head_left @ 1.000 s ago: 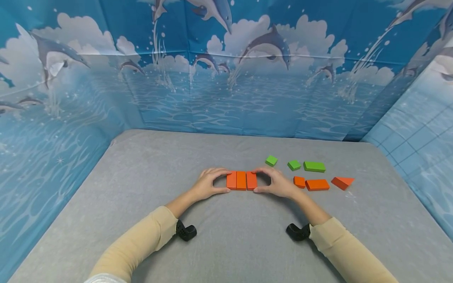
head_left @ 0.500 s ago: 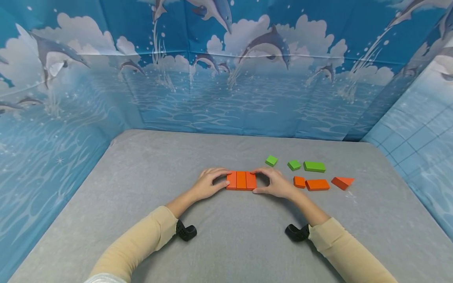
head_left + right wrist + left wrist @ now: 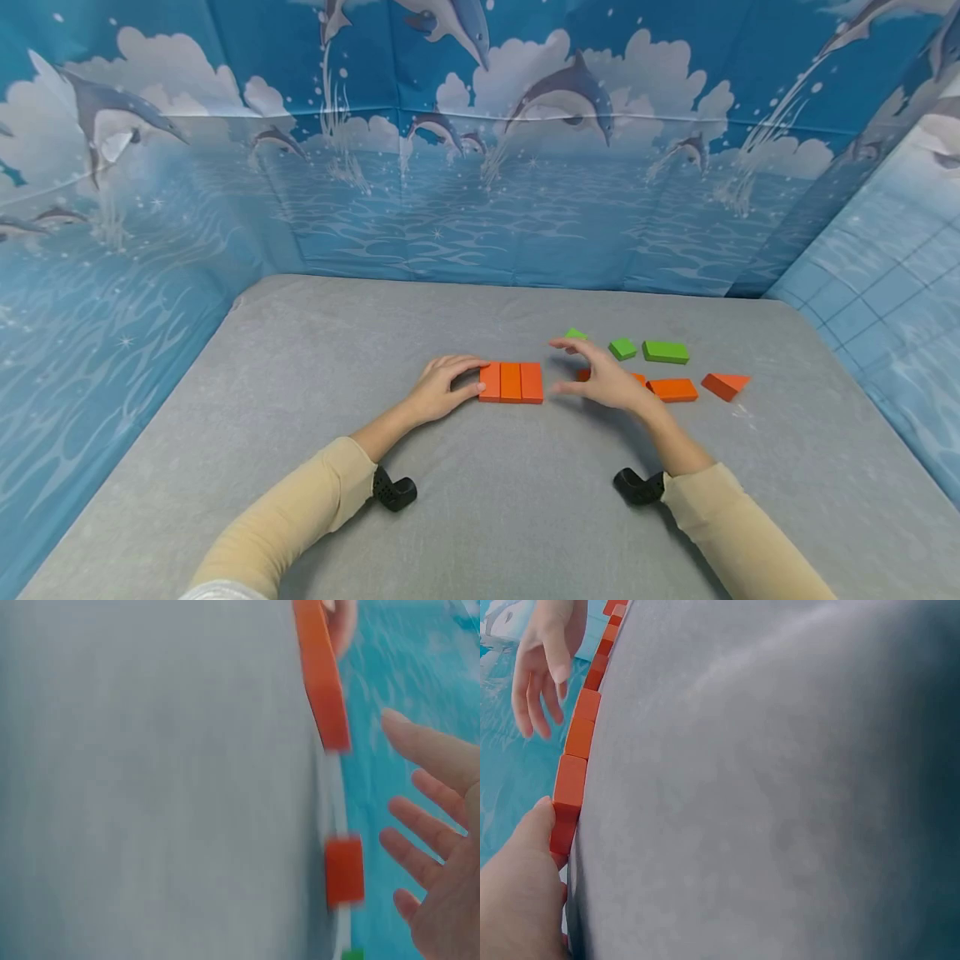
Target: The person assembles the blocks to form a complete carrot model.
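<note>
Mid-frame, three flat rectangular orange-red blocks (image 3: 511, 383) lie side by side, touching. The left hand (image 3: 435, 390) holds the leftmost block at its edge; the right hand (image 3: 611, 383), thumb and fingers apart, holds nothing. The blocks look light, stiff and smooth, probably best pinched by their short ends.

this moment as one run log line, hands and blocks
left hand: touching left end of orange block row | right hand: open, clear of row | row: three blocks side by side | triangular block: rightmost
</note>
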A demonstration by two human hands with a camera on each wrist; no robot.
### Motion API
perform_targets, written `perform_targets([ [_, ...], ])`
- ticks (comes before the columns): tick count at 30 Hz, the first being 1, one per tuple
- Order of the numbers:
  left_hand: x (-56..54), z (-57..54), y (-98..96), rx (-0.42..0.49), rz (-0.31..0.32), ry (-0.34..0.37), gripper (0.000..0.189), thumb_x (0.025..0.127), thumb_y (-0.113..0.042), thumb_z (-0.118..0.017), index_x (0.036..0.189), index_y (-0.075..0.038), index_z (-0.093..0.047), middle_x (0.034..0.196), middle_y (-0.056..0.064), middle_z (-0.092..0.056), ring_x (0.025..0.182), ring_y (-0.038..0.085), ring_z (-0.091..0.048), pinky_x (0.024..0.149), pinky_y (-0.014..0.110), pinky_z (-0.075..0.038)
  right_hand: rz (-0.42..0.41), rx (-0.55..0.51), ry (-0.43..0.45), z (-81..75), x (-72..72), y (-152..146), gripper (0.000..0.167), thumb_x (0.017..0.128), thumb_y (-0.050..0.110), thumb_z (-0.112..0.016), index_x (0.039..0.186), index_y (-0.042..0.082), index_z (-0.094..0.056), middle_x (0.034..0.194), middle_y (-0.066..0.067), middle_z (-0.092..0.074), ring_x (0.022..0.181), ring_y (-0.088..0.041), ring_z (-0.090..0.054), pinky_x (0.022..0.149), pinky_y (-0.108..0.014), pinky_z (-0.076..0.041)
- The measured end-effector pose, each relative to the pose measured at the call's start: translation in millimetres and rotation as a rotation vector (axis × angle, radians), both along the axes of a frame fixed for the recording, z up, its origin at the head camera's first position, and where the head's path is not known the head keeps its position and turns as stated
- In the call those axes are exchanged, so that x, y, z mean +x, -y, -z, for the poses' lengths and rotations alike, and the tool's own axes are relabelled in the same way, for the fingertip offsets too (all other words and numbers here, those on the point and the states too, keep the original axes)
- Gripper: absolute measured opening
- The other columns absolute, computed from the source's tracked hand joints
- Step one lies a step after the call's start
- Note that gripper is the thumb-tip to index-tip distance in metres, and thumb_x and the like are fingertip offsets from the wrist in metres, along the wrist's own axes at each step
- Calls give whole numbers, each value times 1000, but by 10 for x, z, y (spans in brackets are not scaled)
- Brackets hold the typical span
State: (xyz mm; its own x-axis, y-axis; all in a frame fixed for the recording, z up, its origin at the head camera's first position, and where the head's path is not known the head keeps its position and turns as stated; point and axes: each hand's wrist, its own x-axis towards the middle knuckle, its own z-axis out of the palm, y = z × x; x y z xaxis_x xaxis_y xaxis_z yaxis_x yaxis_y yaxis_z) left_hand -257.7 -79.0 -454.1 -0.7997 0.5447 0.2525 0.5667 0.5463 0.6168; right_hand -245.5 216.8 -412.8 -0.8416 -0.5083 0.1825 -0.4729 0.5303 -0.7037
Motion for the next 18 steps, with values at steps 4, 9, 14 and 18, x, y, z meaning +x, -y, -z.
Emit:
perform_targets([
  [4,-4,2,2,-1,-5,7,43,90,-32,-58,130,-16,-53,132,4,-51,124,24,-40,105,50,-18,80,-30,38,-12,40,-220,60,77,16,-75,127,-2,-48,127,-19,-49,113,-36,-43,94,-54,-32],
  [9,3,0,17,4,-3,6,43,90,-31,-58,130,-16,-52,132,5,-50,125,25,-39,105,50,-18,105,12,15,41,108,-391,52,78,15,-73,122,-3,-52,118,-20,-54,109,-35,-47,92,-54,-35],
  [14,3,-6,21,0,-3,13,44,90,-32,-57,131,-17,-52,133,4,-50,125,25,-39,105,50,-18,117,56,-17,81,136,-446,48,78,15,-73,119,-3,-56,115,-18,-57,107,-33,-50,91,-51,-38],
  [18,-4,0,13,-1,3,4,44,90,-32,-57,131,-16,-52,132,4,-50,125,25,-39,105,50,-19,125,67,-59,122,133,-469,41,77,11,-73,114,-2,-59,111,-15,-60,103,-30,-52,89,-49,-39],
])
